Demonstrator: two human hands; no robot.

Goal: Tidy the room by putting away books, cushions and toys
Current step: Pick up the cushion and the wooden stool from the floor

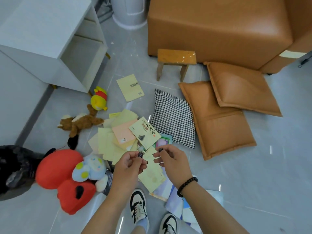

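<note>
— Where were the books?

— Scattered in a heap (118, 137) on the floor, just beyond the fingertips, likely dumped there.

— And the hands?

— Left hand (130, 164) and right hand (170, 160) hovered close together above it, fingers loosely curled, holding nothing, seemingly poised to gather. Cushions (217, 119) lay right of them, soft toys (81, 122) left.

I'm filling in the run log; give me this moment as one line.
stage: start | left hand: empty, loosely curled | right hand: empty, loosely curled | books: on floor | cushions: on floor | toys: on floor
</note>
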